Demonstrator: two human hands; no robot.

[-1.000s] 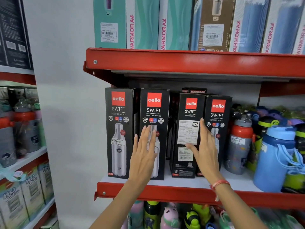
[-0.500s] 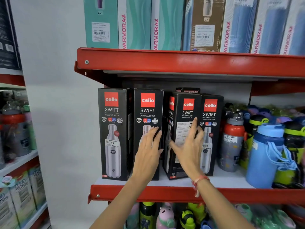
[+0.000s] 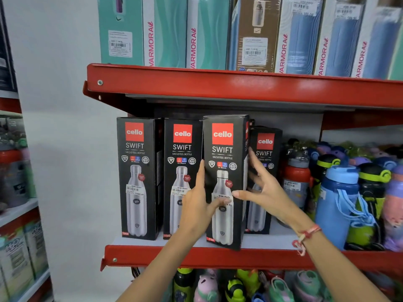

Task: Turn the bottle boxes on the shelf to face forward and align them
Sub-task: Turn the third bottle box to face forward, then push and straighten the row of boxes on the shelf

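Four black Cello Swift bottle boxes stand on the red-edged shelf (image 3: 218,257). The first box (image 3: 136,177) and second box (image 3: 180,171) face forward at the left. The third box (image 3: 224,171) sits nearer the front edge than the others, its front showing. My left hand (image 3: 197,205) grips its left edge, thumb across the front. My right hand (image 3: 261,190) holds its right side, thumb on the front and fingers spread along the side. The fourth box (image 3: 265,153) stands further back at the right, partly hidden by my right hand.
Loose bottles crowd the shelf's right part: a red-and-grey bottle (image 3: 296,182) and a blue bottle (image 3: 337,205). Tall Varmora boxes (image 3: 165,31) fill the shelf above. More bottles (image 3: 207,286) sit on the shelf below. Another rack (image 3: 17,192) stands at the left.
The third box has been turned from its label side to its front and pulled toward the shelf's front edge. My left hand moved off the second box onto the third box's left edge.
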